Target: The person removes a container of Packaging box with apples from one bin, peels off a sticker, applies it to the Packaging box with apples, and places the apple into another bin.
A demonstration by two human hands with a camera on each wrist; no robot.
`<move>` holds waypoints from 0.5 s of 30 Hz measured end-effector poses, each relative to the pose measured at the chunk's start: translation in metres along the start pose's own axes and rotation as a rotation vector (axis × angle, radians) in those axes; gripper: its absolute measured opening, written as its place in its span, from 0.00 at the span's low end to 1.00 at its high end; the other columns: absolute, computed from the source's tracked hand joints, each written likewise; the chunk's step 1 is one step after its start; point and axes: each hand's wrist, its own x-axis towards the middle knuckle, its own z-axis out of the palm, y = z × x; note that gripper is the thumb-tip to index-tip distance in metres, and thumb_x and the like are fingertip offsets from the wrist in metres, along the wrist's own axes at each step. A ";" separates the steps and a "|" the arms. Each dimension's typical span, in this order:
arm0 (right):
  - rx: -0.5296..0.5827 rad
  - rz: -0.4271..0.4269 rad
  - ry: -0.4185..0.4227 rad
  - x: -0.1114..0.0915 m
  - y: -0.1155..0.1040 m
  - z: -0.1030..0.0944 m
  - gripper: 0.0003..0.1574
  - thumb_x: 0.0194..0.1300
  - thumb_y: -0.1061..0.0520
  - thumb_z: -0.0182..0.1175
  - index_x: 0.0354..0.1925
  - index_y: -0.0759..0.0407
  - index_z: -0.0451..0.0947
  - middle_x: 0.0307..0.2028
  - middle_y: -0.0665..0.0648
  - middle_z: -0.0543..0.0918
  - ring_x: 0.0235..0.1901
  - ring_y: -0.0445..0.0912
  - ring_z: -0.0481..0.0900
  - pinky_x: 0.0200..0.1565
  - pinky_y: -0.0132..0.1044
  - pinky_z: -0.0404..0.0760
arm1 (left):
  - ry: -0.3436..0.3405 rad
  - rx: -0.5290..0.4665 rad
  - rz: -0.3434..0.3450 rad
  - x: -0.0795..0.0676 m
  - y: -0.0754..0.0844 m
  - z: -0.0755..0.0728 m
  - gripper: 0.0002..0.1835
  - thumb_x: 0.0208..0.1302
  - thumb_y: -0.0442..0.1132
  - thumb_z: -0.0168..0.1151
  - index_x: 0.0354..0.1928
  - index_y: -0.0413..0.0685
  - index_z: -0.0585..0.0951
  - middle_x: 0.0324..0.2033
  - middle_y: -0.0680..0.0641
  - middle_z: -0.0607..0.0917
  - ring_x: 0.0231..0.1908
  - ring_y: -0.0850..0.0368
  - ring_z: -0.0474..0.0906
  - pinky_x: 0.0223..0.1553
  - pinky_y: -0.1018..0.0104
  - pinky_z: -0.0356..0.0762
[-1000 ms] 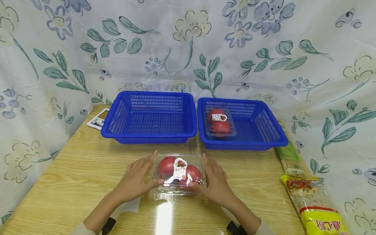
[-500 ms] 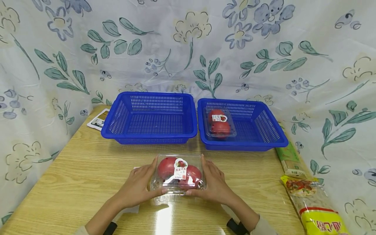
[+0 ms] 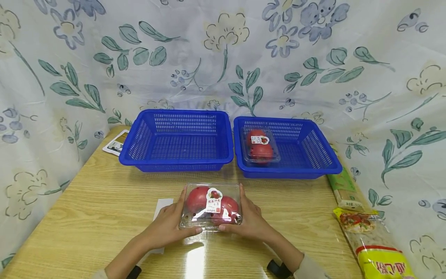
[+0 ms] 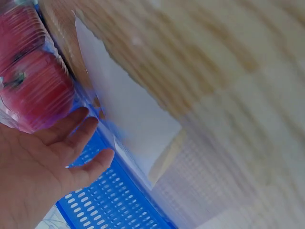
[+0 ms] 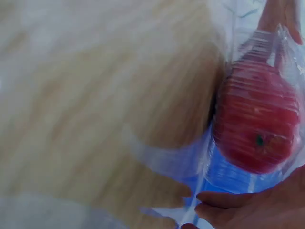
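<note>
A clear plastic clamshell box of tomatoes [image 3: 213, 207] with a white label on its lid is held between both hands at the front of the table. My left hand [image 3: 170, 221] grips its left end, thumb along the near edge and fingers at the side. At the opposite end my right hand [image 3: 251, 217] holds it the same way. Two red tomatoes show through the lid. The left wrist view shows a green-stemmed tomato [image 4: 38, 86] behind ribbed plastic, close to the fingers. Another tomato [image 5: 257, 119] shows through the plastic above the right hand.
Behind the hands stand two blue plastic baskets, the left basket [image 3: 177, 160] bare inside, the right basket [image 3: 292, 170] with a second tomato box [image 3: 277, 149]. A white paper [image 3: 163, 203] lies by the left hand. Food bags [image 3: 374, 240] line the right edge; a white card [image 3: 115, 146] lies back left.
Both thumbs have slid from the lid down to the box's near edge. The box now tips a little more toward the head camera, and more of the white paper shows beside my left hand.
</note>
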 end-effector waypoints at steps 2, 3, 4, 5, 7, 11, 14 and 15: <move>0.022 0.008 0.004 -0.001 -0.001 0.002 0.85 0.47 0.35 0.76 0.79 0.52 0.27 0.76 0.68 0.52 0.74 0.67 0.51 0.68 0.70 0.48 | -0.018 -0.033 -0.011 -0.001 0.001 0.000 0.66 0.55 0.69 0.65 0.79 0.47 0.35 0.67 0.28 0.69 0.66 0.28 0.66 0.63 0.30 0.59; 0.029 0.008 0.009 -0.001 -0.001 0.003 0.85 0.47 0.35 0.77 0.79 0.51 0.27 0.76 0.69 0.53 0.73 0.68 0.52 0.68 0.70 0.49 | -0.024 -0.047 -0.015 -0.001 0.001 0.000 0.66 0.55 0.68 0.65 0.79 0.48 0.34 0.67 0.27 0.68 0.66 0.27 0.65 0.63 0.30 0.58; 0.037 0.008 0.014 -0.001 -0.001 0.003 0.85 0.47 0.36 0.77 0.79 0.50 0.27 0.75 0.69 0.53 0.73 0.69 0.52 0.68 0.71 0.50 | -0.027 -0.059 -0.015 -0.001 0.002 0.001 0.66 0.55 0.68 0.66 0.79 0.49 0.33 0.68 0.27 0.67 0.66 0.26 0.64 0.63 0.29 0.59; 0.048 0.003 0.017 -0.001 -0.001 0.004 0.85 0.47 0.36 0.77 0.79 0.49 0.26 0.75 0.70 0.53 0.73 0.69 0.53 0.67 0.71 0.51 | -0.030 -0.070 -0.014 -0.001 0.001 0.001 0.66 0.55 0.67 0.66 0.79 0.49 0.33 0.68 0.26 0.66 0.66 0.25 0.64 0.63 0.29 0.59; 0.074 -0.010 0.020 -0.001 0.000 0.005 0.85 0.47 0.37 0.78 0.79 0.48 0.25 0.75 0.71 0.53 0.72 0.69 0.54 0.67 0.70 0.54 | -0.028 -0.084 -0.009 -0.002 0.001 0.002 0.66 0.55 0.66 0.67 0.79 0.51 0.32 0.68 0.25 0.65 0.65 0.23 0.63 0.62 0.29 0.61; 0.188 -0.039 0.013 -0.002 0.000 0.007 0.86 0.46 0.41 0.79 0.79 0.43 0.23 0.74 0.72 0.55 0.72 0.64 0.59 0.68 0.64 0.58 | -0.014 -0.111 0.012 -0.003 0.001 0.004 0.68 0.55 0.64 0.69 0.78 0.53 0.29 0.67 0.22 0.63 0.64 0.21 0.63 0.61 0.29 0.63; 0.263 -0.040 0.012 -0.004 -0.001 0.007 0.87 0.46 0.42 0.80 0.78 0.38 0.21 0.74 0.70 0.56 0.72 0.61 0.60 0.70 0.60 0.58 | -0.006 -0.122 0.028 -0.004 0.002 0.005 0.68 0.55 0.64 0.69 0.78 0.53 0.27 0.67 0.21 0.63 0.63 0.20 0.64 0.61 0.29 0.63; 0.275 -0.047 0.017 -0.004 -0.001 0.008 0.88 0.45 0.43 0.80 0.78 0.38 0.21 0.74 0.70 0.56 0.72 0.61 0.60 0.70 0.60 0.58 | -0.001 -0.125 0.033 -0.004 0.002 0.006 0.68 0.55 0.63 0.69 0.78 0.52 0.27 0.68 0.21 0.62 0.64 0.21 0.64 0.61 0.30 0.63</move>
